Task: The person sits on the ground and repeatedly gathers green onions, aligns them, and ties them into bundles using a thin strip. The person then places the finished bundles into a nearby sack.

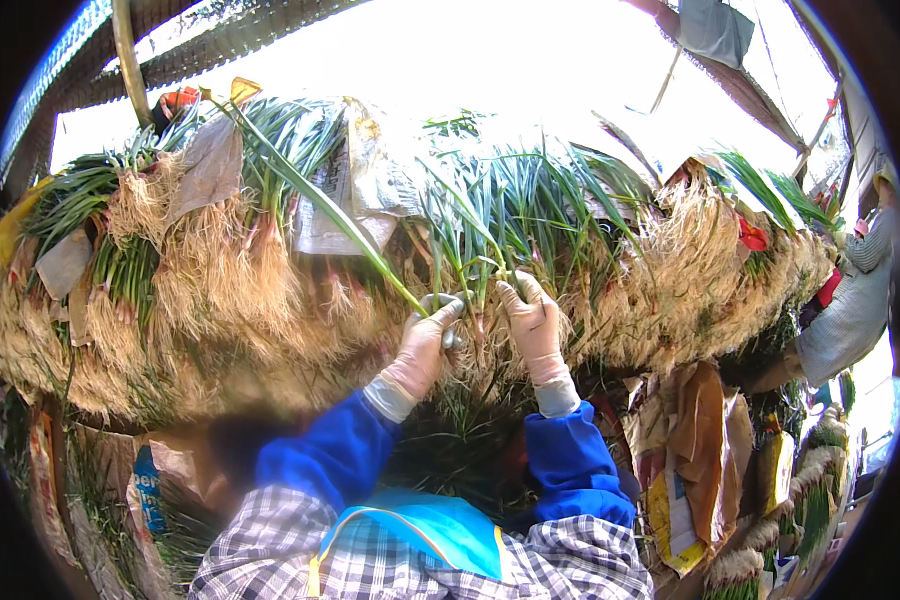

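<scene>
My left hand (422, 346), in a thin pale glove, grips the lower end of a long green scallion-like stalk (330, 214) that slants up to the left. Close beside it, my gloved right hand (534, 324) pinches a green stem (501, 262) between thumb and forefinger. Between the hands hangs a plant with a reddish base (480, 330) and thin roots; whether fingers hold it I cannot tell. Behind them lies a long heap of similar plants, green leaves (540, 202) upward and pale root tufts (240, 259) toward me.
Sheets of sacking (208, 161) and white woven plastic (379, 180) lie over the heap. Brown paper sacks (701, 450) hang below at right. Root bundles (739, 566) stand at lower right. Another person (851, 307) bends at the heap's right end. A wooden pole (129, 64) rises upper left.
</scene>
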`<state>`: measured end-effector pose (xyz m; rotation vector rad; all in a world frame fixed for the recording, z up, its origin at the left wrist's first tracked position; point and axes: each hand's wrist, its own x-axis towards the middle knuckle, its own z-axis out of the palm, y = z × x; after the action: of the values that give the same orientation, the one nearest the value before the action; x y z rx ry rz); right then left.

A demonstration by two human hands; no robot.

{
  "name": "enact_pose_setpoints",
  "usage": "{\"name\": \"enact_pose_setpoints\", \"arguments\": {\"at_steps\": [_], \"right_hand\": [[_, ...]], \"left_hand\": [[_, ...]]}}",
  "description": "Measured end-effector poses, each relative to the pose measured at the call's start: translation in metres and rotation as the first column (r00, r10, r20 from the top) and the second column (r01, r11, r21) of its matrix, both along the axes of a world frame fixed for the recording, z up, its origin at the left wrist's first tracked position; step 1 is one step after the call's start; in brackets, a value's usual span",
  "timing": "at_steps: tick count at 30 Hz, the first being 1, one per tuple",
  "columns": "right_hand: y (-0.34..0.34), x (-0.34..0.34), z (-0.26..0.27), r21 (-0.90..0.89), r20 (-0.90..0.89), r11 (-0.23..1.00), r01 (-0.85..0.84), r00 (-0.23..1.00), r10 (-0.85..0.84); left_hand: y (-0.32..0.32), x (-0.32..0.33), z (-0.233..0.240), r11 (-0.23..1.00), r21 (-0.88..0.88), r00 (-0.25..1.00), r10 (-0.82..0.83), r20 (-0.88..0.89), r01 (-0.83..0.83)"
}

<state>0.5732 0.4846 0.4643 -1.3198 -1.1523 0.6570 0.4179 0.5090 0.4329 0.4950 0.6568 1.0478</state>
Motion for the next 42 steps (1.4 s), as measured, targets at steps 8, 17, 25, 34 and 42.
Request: {"name": "enact_pose_setpoints", "arguments": {"at_steps": [8,17,25,34,42], "right_hand": [[0.009,-0.008,0.0,-0.239,0.016,0.951,-0.195,0.979,0.205],[0.043,-0.014,-0.008,-0.082,0.785,0.995,0.052,0.619,0.032],[0.043,-0.001,-0.03,0.669,0.626,0.736,0.104,0.455,-0.633],[-0.029,-0.032,-0.028,-0.127,-0.117,0.975,-0.183,0.979,0.168],[0.028,-0.057,-0.058,0.002,-0.634,0.963,0.268,0.746,-0.206]], "left_hand": [[-0.001,-0.005,0.008,0.98,0.053,0.965,-0.178,-0.193,0.191],[0.011,-0.007,-0.001,0.938,0.107,0.902,-0.278,-0.332,0.329],[0.016,-0.013,-0.003,0.95,0.225,0.976,-0.206,-0.067,0.216],[-0.013,-0.036,-0.004,0.918,0.203,0.902,-0.257,-0.348,0.34],[-0.036,-0.042,0.013,0.937,0.314,0.86,0.032,-0.508,0.151]]}}
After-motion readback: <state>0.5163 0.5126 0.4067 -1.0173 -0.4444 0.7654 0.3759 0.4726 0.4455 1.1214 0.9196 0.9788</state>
